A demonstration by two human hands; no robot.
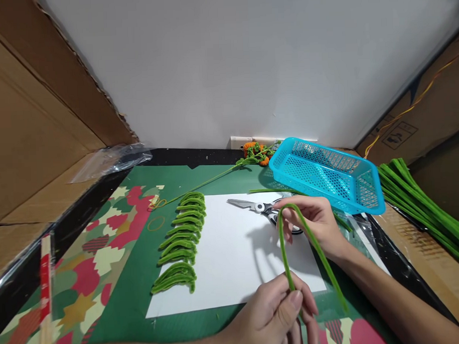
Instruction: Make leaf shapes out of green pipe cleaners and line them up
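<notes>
A green pipe cleaner (319,250) is bent into a narrow upside-down U between my hands. My left hand (281,310) pinches one leg of it low down, between thumb and fingers. At the bend, my right hand (316,219) grips it with thumb and fingertips, and the other leg hangs free. Beneath my right hand lie scissors (260,207) with dark handles, blades pointing left, partly hidden. Several curved green pipe cleaner pieces (182,234) are lined up in a column along the left side of a white paper sheet (232,262).
A blue plastic basket (325,171) stands at the back right. Behind it lies a stem with orange pipe cleaner flowers (251,150). A bundle of green pipe cleaners (422,205) rests far right. Cardboard (35,108) walls the left. A red-wrapped stick packet (46,289) lies left.
</notes>
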